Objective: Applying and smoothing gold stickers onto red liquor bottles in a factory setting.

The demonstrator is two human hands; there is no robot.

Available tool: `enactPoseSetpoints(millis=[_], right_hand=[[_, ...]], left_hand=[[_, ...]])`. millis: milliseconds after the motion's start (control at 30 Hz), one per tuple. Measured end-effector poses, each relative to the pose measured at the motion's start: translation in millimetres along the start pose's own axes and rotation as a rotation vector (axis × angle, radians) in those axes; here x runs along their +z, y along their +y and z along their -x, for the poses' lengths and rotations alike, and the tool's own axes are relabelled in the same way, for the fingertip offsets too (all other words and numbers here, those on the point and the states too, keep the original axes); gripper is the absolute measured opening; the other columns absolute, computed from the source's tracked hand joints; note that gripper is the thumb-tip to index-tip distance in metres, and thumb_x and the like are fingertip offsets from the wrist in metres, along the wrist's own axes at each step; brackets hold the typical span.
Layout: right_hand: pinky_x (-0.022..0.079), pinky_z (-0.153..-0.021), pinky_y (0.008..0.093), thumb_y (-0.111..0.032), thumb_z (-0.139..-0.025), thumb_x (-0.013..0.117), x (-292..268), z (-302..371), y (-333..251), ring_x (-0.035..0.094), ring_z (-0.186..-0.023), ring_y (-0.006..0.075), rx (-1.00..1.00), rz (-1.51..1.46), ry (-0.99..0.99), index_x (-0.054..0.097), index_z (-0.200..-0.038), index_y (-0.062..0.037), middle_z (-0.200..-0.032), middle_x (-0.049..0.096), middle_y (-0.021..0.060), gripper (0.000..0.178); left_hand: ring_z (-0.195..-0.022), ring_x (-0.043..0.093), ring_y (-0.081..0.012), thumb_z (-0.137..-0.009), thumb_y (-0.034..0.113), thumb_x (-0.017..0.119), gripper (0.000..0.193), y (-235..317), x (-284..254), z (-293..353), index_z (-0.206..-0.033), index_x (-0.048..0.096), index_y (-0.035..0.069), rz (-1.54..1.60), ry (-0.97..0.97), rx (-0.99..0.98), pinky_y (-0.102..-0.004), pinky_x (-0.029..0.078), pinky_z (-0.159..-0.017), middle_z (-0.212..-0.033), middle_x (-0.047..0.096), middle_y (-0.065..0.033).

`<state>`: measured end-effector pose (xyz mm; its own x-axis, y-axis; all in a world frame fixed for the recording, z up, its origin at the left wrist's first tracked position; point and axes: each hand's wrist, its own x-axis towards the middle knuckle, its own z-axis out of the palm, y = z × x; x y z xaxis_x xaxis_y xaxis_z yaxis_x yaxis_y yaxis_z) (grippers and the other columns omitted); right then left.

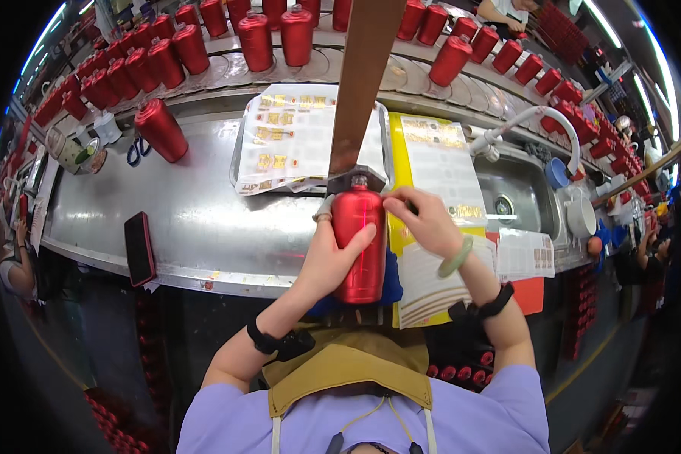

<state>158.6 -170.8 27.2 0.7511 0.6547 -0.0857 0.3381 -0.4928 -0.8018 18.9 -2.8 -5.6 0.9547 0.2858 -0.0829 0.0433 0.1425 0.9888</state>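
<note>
A glossy red bottle (358,253) with a short clear neck stands or leans in front of me at the bench's front edge, over a dark blue cloth (392,281). My left hand (331,253) is wrapped round its left side, thumb across the front; a pale cover shows on one finger. At the bottle's upper right shoulder is my right hand (429,219), its fingers curled and pinched together against the edge. Whatever lies between those fingertips is too small to make out. A thin pinkish light line runs down the bottle's front.
Gold-printed decal sheets lie on a metal tray (240,155) and a yellow board (398,163). A brown post (363,83) rises behind the bottle. Left are a phone (138,248), scissors (138,151) and another red bottle (161,130). Right is a sink (518,181) with faucet (541,113). Bottles line the conveyor (318,60).
</note>
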Motion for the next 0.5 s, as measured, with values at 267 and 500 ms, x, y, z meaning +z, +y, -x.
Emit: enactPoseSetpoints(millis=[267, 500], right_hand=[[0.058, -0.093, 0.0487, -0.004, -0.091, 0.062, -15.0, -177.0, 75.8, 0.071, -0.109, 0.0389, -0.34, 0.685, 0.045, 0.065, -0.134, -0.0047, -0.122, 0.074, 0.018, 0.043], [0.059, -0.089, 0.0475, -0.007, -0.091, 0.062, 10.3, -263.7, 107.9, 0.071, -0.113, 0.0337, -0.671, 1.052, 0.178, 0.057, -0.142, -0.0059, -0.144, 0.064, 0.0149, 0.052]], left_hand=[[-0.145, 0.049, -0.0379, -0.105, 0.021, 0.068, 0.082, 13.1, -52.5, -34.3, -0.164, 0.022, -0.013, -0.377, 0.236, 0.403, -0.0446, 0.037, -0.121, -0.155, 0.048, -0.0324], [-0.155, 0.037, -0.0444, -0.104, 0.043, 0.062, 0.07, -4.3, -125.5, -197.6, -0.15, 0.049, -0.009, -1.394, -0.09, 0.29, -0.062, 0.029, -0.124, -0.159, 0.047, -0.0304]])
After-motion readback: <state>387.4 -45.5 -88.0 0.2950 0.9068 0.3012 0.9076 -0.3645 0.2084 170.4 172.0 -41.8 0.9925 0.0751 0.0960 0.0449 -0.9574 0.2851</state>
